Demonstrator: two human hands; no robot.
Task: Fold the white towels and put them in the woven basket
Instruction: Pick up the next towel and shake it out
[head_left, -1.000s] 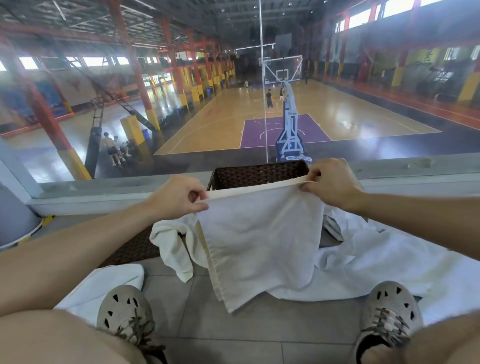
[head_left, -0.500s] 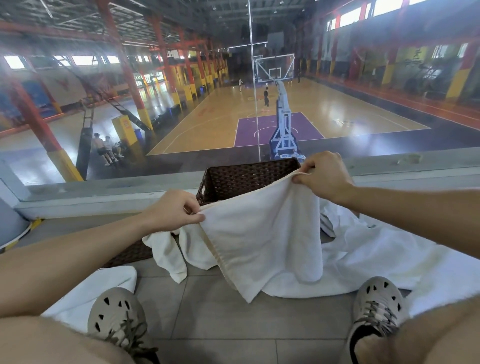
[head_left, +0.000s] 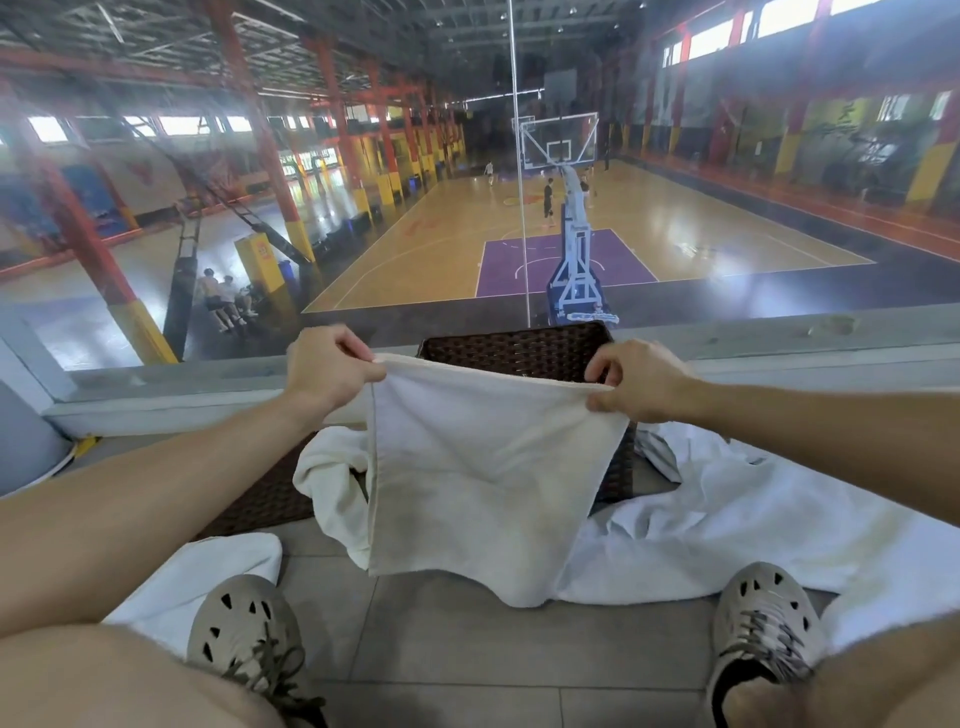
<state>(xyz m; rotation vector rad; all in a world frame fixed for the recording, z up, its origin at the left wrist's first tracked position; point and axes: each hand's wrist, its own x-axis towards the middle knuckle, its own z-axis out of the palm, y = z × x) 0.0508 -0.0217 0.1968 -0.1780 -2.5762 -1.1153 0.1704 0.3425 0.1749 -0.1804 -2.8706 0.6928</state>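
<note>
I see the white towel (head_left: 483, 478) hanging stretched in front of the woven basket (head_left: 519, 351), above the tiled floor (head_left: 457, 639). My left hand (head_left: 327, 371) pinches its top left corner and my right hand (head_left: 636, 384) pinches the top right.
</note>
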